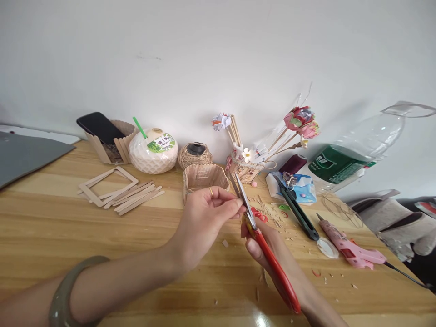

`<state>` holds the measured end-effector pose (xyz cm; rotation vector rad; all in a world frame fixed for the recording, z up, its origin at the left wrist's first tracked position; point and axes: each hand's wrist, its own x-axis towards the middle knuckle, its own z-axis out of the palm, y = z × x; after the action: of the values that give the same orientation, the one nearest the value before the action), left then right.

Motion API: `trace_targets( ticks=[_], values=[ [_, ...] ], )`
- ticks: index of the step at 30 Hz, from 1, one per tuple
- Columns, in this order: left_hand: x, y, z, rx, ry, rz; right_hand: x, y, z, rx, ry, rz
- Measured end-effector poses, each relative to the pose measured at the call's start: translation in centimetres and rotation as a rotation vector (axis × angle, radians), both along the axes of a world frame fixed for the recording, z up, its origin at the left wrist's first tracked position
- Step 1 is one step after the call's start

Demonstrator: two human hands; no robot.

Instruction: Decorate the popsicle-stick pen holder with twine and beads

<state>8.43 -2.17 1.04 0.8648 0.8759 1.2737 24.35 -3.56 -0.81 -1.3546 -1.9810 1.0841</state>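
Observation:
My right hand [264, 243] is closed around a pair of scissors [256, 229] with red handles, the blades slightly parted and pointing up and away. Close to the blades, my left hand [213, 209] is pinched; what its fingertips hold is too small and hidden to make out. Behind my left hand stands a small craft-stick basket [206, 177], partly covered by the hand. Red scraps [260, 215] and wood shavings lie just past the scissors.
Craft sticks [139, 197] and a stick frame [107, 184] lie left. Along the wall stand a phone [100, 128] in a holder, a wrapped coconut [153, 152], twine [195, 156] and paper flowers [301, 120]. Rightward are a utility knife [298, 211], a pink glue gun [354, 250] and a plastic bottle [350, 152].

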Motion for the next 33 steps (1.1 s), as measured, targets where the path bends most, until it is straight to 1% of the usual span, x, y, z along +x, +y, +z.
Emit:
trace_targets(
  ticks=[3, 9, 12, 15, 18, 23, 29, 33],
  values=[
    [-0.2, 0.3, 0.1, -0.018, -0.005, 0.004, 0.2, 0.0, 0.0, -0.030, 0.034, 0.052],
    [-0.4, 0.7, 0.6, -0.047, 0.032, -0.015, 1.1, 0.0, 0.0, -0.062, 0.030, 0.089],
    [-0.7, 0.8, 0.9, -0.042, 0.119, -0.043, 1.4, 0.0, 0.6, -0.059, -0.003, 0.100],
    [-1.1, 0.9, 1.2, -0.006, 0.225, -0.056, 1.4, -0.2, 1.3, -0.057, -0.051, 0.080],
    [-1.2, 0.9, 1.3, 0.020, 0.283, -0.055, 1.3, -0.4, 1.7, -0.061, -0.064, 0.065],
    [-1.1, 1.1, 1.3, 0.022, 0.304, -0.065, 1.2, -0.3, 1.5, -0.064, -0.060, 0.060],
    [-1.4, 1.5, 1.3, 0.043, 0.389, -0.083, 1.3, -0.1, 1.2, -0.089, -0.081, 0.075],
    [-1.5, 1.6, 1.5, 0.055, 0.433, -0.090, 1.3, -0.1, 0.9, -0.085, -0.048, 0.089]
  ],
)
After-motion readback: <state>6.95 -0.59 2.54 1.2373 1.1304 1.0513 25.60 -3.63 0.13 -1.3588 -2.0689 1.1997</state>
